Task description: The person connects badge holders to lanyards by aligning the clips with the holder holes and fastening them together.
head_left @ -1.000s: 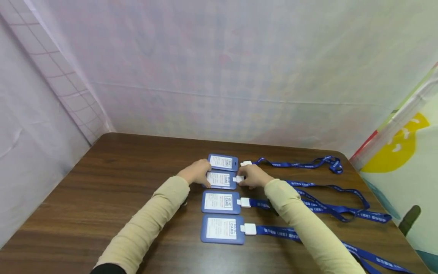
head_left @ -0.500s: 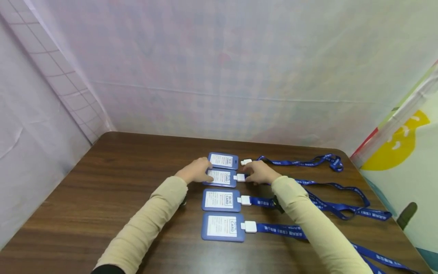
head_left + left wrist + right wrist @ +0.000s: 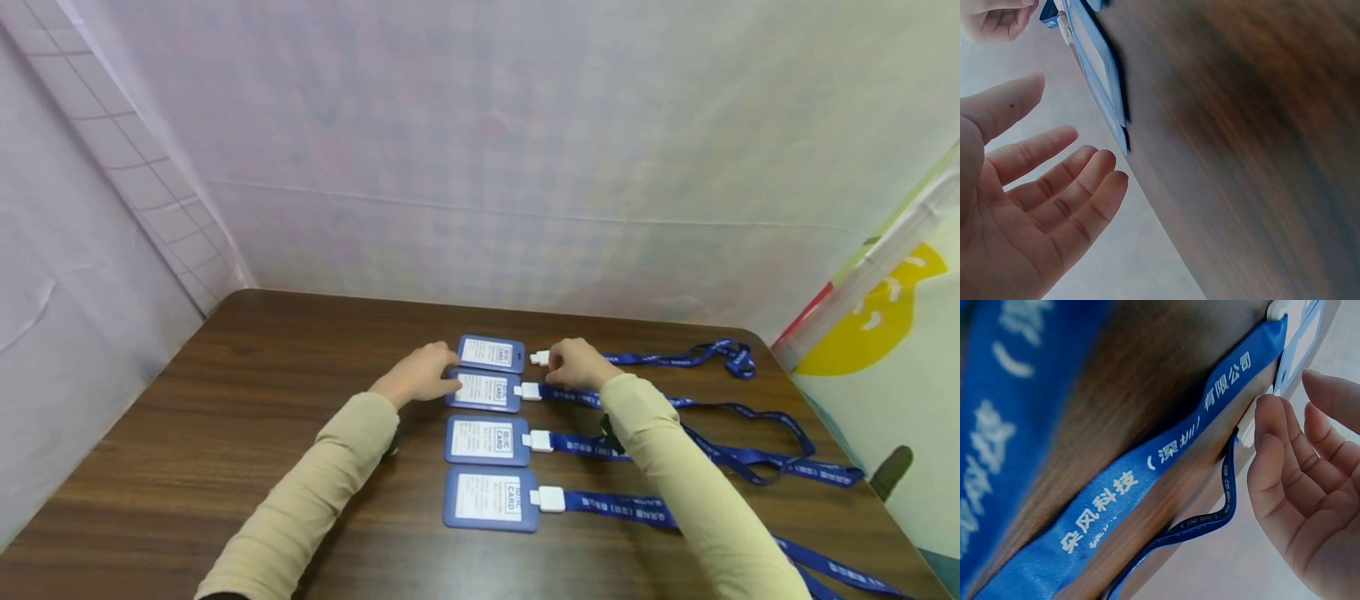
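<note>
Several blue badge holders with white cards lie in a column on the table. At the left ends of the farthest badge holder [image 3: 491, 353] and the second one [image 3: 482, 390] is my left hand [image 3: 422, 372], its fingers spread and holding nothing in the left wrist view [image 3: 1041, 187]. My right hand [image 3: 577, 365] is by the white clip [image 3: 541, 357] of the farthest lanyard [image 3: 667, 359], fingers loosely bent with nothing visible between them in the right wrist view [image 3: 1310, 469]. That clip lies apart from the farthest holder's slot. The second holder has a white clip [image 3: 530, 391] at its right end.
Two nearer badge holders, the third [image 3: 487, 440] and the closest [image 3: 491, 498], have clips and blue lanyards running right. Other lanyard loops [image 3: 780, 462] reach the right side of the brown table [image 3: 247, 417]. A pale curtain [image 3: 480, 167] hangs behind.
My right hand has moved off the second holder's clip, rightward and away toward the farthest clip. My left hand has drawn back slightly to the left. The badge holders look unmoved.
</note>
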A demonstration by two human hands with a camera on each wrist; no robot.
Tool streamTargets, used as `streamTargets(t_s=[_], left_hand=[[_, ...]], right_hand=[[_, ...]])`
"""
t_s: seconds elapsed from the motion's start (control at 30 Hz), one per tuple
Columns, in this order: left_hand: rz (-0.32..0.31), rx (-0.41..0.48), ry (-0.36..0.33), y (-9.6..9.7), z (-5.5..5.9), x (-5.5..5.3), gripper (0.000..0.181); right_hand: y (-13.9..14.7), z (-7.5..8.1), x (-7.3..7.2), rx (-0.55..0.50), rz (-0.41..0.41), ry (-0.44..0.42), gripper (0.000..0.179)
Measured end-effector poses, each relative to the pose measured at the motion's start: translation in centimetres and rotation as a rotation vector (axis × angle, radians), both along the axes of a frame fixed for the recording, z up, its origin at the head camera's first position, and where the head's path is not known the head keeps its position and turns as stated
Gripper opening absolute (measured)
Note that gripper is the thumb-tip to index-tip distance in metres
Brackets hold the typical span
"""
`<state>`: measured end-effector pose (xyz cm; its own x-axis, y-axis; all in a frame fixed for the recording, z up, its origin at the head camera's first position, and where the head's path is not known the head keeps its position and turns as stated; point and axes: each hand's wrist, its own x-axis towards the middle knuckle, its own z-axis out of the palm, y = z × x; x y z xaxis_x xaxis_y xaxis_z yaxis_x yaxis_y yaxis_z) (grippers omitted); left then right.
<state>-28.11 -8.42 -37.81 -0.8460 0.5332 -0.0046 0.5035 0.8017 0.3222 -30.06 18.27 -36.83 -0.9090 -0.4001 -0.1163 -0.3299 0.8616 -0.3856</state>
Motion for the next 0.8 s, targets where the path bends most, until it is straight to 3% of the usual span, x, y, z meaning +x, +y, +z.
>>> streamTargets(t_s=[0.1, 0.33, 0.53, 0.8], left_hand=[[0.004, 0.002, 0.008, -0.2, 0.1, 0.3, 0.041], [0.022, 0.012, 0.01, -0.6, 0.4, 0.8, 0.042], [0.038, 0.008, 0.004, -0.9, 0.3, 1.1, 0.044], [0.042, 0.009, -0.014, -1.1, 0.5, 1.2, 0.043]], right_hand=[[0.0, 0.0, -0.5, -0.004, -0.023, -0.014, 0.013], [-0.1, -0.6, -1.3, -0.016, -0.064, -0.038, 0.038], [0.0, -1.2, -2.1, 0.045, -0.041, 0.044, 0.042], [0.0, -0.8, -2.1, 0.043, -0.096, 0.004, 0.047]])
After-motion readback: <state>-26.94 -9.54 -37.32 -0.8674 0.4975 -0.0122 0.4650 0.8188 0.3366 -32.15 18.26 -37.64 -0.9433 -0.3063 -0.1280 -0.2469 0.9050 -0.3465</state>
